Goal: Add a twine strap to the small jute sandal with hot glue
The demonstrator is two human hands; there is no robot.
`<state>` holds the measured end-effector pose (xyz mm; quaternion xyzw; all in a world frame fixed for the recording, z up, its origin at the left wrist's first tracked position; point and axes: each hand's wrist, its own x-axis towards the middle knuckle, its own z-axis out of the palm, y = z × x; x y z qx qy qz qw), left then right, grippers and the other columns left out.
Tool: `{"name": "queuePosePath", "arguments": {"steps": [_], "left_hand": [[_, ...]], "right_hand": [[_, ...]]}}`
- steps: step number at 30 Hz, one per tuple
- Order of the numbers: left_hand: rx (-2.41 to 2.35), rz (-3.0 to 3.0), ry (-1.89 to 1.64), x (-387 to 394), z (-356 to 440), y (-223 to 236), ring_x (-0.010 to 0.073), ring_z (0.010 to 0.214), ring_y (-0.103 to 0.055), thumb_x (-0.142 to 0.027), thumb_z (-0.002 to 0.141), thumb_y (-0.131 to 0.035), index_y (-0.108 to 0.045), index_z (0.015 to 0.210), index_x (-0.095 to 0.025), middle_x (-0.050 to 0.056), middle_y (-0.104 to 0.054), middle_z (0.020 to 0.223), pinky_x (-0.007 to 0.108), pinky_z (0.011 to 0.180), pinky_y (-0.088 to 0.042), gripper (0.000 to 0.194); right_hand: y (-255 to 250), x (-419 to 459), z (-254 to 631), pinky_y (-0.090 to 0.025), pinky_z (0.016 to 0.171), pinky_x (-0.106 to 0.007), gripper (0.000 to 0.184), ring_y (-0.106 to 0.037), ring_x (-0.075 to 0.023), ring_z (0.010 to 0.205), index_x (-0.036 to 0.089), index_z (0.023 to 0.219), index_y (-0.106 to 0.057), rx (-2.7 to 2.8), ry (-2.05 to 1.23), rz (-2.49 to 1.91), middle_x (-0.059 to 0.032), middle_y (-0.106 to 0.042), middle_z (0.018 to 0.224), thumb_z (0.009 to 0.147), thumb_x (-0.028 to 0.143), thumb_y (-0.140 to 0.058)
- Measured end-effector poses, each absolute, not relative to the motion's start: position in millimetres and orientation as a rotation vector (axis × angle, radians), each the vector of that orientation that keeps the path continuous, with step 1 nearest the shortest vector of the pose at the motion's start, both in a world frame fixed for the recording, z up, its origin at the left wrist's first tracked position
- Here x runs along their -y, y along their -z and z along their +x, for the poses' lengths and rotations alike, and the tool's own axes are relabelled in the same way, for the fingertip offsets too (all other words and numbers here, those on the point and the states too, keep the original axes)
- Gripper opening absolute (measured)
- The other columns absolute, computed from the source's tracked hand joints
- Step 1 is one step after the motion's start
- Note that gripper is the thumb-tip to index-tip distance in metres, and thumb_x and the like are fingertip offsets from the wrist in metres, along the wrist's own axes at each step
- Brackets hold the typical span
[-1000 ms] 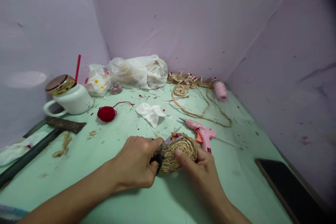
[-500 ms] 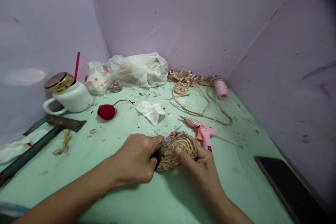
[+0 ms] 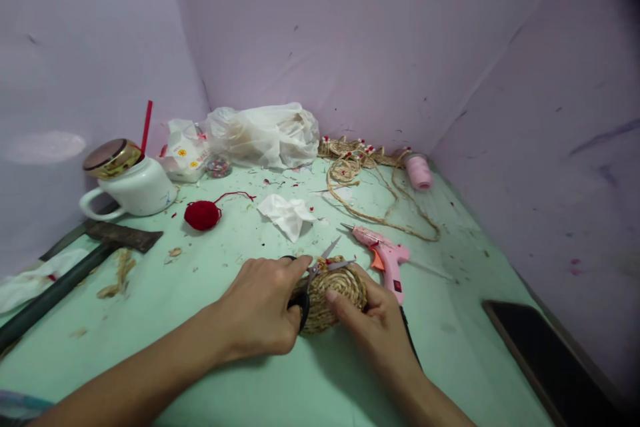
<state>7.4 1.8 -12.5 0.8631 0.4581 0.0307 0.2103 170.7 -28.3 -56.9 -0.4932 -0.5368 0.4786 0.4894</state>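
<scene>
And here we see the scissors point(image 3: 314, 271) spread wider than half a second ago, the two blades point(image 3: 343, 265) now standing clearly apart over the far edge of the coiled straw piece point(image 3: 323, 317)! Our left hand point(image 3: 265, 307) is clenched round the black handles, just as before; our right hand point(image 3: 377, 320) grasps the coil's right side, thumb pressed on top, and it has slid a touch leftward with the piece. We have that coil between both hands, near the front of the green table point(image 3: 310, 390), some red bits point(image 3: 325, 262) at its far rim. And look, a black cord point(image 3: 411, 340) has come into view beside our right wrist, below the pink glue gun point(image 3: 390, 263)! Farther back, the red yarn ball point(image 3: 203, 215) and crumpled tissue point(image 3: 287, 215) lie unmoved
</scene>
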Motion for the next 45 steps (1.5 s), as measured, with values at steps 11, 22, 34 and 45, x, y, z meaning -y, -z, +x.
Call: {"name": "queuePosePath", "arguments": {"steps": [11,22,34,45], "left_hand": [[-1.282,2.412,-0.126,-0.8,4.5,8.0,0.0232,0.078,-0.059,-0.017,0.062,-0.051,-0.048,0.111,-0.023,0.005,-0.063,0.087,0.032,0.066,-0.045,0.049],[-1.245,2.429,-0.089,1.1,4.2,13.8,0.0207,0.068,-0.058,-0.015,0.062,-0.046,-0.05,0.089,-0.02,0.004,-0.062,0.076,0.03,0.059,-0.043,0.028],[-1.204,2.463,-0.105,-2.6,0.7,11.7,0.0228,0.078,-0.059,-0.013,0.06,-0.049,-0.048,0.104,-0.022,0.005,-0.062,0.087,0.031,0.067,-0.044,0.045],[-1.192,2.47,-0.15,-4.3,-1.0,6.2,0.0234,0.084,-0.057,-0.012,0.058,-0.049,-0.048,0.108,-0.022,0.006,-0.061,0.095,0.03,0.069,-0.044,0.051]], "right_hand": [[54.9,29.9,170.2,-0.044,0.059,-0.025,0.011,-0.052,-0.016,0.068,0.017,0.078,-0.06,1.333,-1.182,-1.167,-0.0023,-0.055,0.076,0.073,0.026,-0.058],[54.0,32.2,169.0,-0.042,0.055,-0.022,0.006,-0.049,-0.0138,0.063,0.017,0.069,-0.058,1.38,-1.092,-1.159,-0.0003,-0.051,0.071,0.073,0.021,-0.056],[51.0,33.0,170.4,-0.044,0.059,-0.022,0.006,-0.053,-0.0146,0.067,0.018,0.077,-0.061,1.407,-1.158,-1.113,-0.0013,-0.056,0.076,0.073,0.019,-0.056],[48.6,34.0,170.4,-0.044,0.059,-0.022,0.007,-0.053,-0.0142,0.068,0.018,0.078,-0.06,1.423,-1.177,-1.104,-0.0007,-0.055,0.076,0.073,0.016,-0.055]]}}
